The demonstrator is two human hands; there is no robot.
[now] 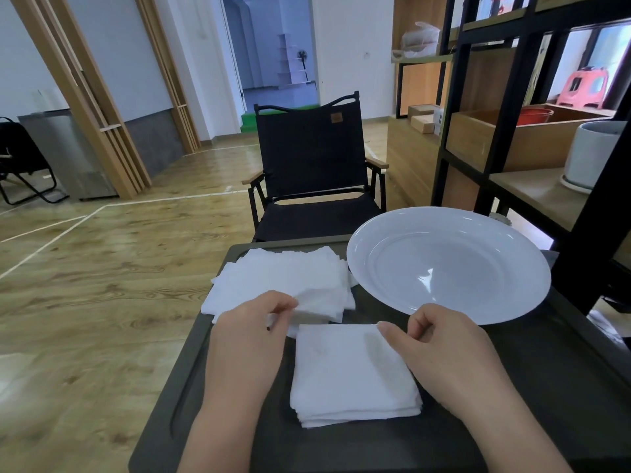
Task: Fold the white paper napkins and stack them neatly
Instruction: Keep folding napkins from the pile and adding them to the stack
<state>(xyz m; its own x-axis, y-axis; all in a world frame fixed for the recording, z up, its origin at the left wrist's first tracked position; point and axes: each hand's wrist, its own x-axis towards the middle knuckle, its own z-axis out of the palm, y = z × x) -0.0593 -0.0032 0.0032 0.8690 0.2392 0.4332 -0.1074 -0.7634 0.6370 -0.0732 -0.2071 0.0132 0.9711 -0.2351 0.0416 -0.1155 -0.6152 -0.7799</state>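
The left hand [249, 336] pinches a corner of a napkin between thumb and curled fingers at the near edge of the loose napkin pile [283, 281]. The right hand [444, 349] has its fingers curled, thumb tip lying on the far right corner of the folded napkin stack [351, 373]; whether it nips a sheet there cannot be told.

The dark table [512, 397] fills the lower centre and lower right of the frame, its left edge running diagonally with open wood floor [102, 268] beyond it across the left half. A black folding chair [310, 165] stands just past the table's far edge, centre frame. A black-framed shelf [512, 131] crowds the right side. The white plate [447, 264] sits at the table's far right, its left rim just beside the loose pile. The loose pile lies centre, behind the folded stack, which sits squared between the two hands at lower centre, bare tabletop around its near edge.
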